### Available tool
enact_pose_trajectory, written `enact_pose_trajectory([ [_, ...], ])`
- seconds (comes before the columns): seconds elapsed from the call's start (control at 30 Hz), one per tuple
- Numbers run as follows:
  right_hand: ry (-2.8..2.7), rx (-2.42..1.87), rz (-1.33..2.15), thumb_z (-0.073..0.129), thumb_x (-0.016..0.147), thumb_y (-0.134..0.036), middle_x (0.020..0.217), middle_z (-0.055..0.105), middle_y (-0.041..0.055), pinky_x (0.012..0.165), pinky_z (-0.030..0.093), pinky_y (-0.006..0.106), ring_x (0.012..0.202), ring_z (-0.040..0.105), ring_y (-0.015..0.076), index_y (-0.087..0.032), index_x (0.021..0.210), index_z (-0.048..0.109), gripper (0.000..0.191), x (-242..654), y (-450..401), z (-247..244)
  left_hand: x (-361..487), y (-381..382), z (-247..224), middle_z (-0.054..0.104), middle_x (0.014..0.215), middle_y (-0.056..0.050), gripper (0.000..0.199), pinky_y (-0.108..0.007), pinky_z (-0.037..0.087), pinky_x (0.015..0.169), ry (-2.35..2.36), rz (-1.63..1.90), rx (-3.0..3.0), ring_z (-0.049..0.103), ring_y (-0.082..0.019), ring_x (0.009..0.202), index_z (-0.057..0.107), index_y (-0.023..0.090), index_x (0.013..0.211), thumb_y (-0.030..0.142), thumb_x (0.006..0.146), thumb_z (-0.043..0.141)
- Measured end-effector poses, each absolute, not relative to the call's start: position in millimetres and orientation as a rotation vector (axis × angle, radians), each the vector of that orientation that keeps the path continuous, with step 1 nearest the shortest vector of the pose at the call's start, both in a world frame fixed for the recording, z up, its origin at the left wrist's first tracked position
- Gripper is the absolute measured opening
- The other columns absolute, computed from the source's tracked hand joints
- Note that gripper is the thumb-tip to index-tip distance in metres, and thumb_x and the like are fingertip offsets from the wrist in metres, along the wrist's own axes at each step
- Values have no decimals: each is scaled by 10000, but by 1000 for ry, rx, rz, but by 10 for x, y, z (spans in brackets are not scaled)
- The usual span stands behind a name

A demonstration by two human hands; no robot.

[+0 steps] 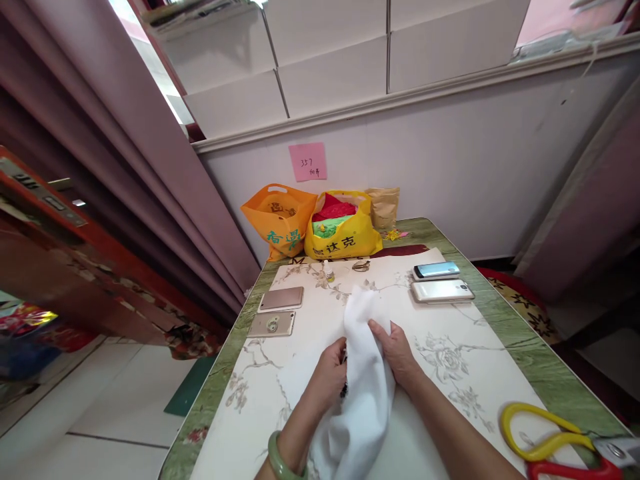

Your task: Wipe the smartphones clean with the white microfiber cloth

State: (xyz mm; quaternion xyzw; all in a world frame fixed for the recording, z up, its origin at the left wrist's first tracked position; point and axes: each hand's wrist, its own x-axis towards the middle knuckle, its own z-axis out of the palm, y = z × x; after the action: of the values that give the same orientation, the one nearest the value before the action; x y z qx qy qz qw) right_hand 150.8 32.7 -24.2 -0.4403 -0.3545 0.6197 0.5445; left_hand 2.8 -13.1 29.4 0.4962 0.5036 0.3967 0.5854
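Observation:
A large piece of white cloth hangs in folds between my hands and drapes toward the table's near edge. My right hand is closed on the cloth's right side, its fingers pinching a fold. On the left, my left hand is curled shut at the cloth's edge, with a green bangle on the wrist. Between this hand and the cloth a small dark thing peeks out; its kind is mostly hidden. Large scissors with yellow and red handles lie to the right of my forearm.
Two phones lie at the left, and more phones at the right. Farther back are a small bottle, eyeglasses, an orange bag, a yellow bag holding red and green fabric, and a brown paper pouch.

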Motion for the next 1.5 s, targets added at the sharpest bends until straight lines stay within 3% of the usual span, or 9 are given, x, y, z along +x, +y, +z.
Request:
enact_pose_trajectory([
  [0.1,-760,-1068,1447,699,722,-553,820,730,66,640,527,307,709,653,220,-139,941,664,470,1525,347,-267,2,-204,229,728,795,-35,453,-304,497,738,1138,872,1055,643,-211,763,704,166,1010,137,561,758],
  [0.2,-694,-1121,1441,686,727,-571,841,734,73,661,536,312,745,666,231,-139,961,658,491,1549,363,-282,-83,-231,173,694,653,-16,318,-278,491,619,1206,866,955,628,-188,633,731,132,847,170,538,791],
  [0.3,-731,-1151,1423,702,712,-573,875,737,84,696,543,325,782,673,243,-138,960,661,502,1555,351,-261,-177,-152,199,681,626,-16,296,-236,456,508,1288,1114,756,598,-147,535,708,119,816,250,569,805],
  [0.53,-1095,-954,1612,758,682,-532,870,739,90,643,539,328,729,674,246,-143,946,682,476,1484,245,-189,-4,161,376,732,907,-64,399,-293,549,733,1122,1710,310,689,-185,788,649,164,963,261,615,819],
  [0.87,-1057,-908,1634,725,731,-529,839,730,84,640,526,332,716,667,238,-147,930,659,435,1497,237,-186,196,102,299,734,883,-60,414,-320,521,751,1064,1479,431,693,-210,806,634,176,1037,352,688,772],
  [1.17,-1067,-960,1583,723,702,-569,766,708,63,578,495,293,657,630,211,-137,863,653,466,1497,265,-212,-12,-24,283,730,879,-88,428,-282,484,684,1106,1190,678,658,-184,709,683,135,1015,341,655,790],
  [1.5,-979,-1057,1552,746,655,-584,707,691,39,559,491,296,619,615,208,-153,803,630,470,1509,259,-200,-11,-82,431,701,846,-55,239,-287,492,720,1094,878,1103,613,-215,809,705,180,948,272,729,676],
])
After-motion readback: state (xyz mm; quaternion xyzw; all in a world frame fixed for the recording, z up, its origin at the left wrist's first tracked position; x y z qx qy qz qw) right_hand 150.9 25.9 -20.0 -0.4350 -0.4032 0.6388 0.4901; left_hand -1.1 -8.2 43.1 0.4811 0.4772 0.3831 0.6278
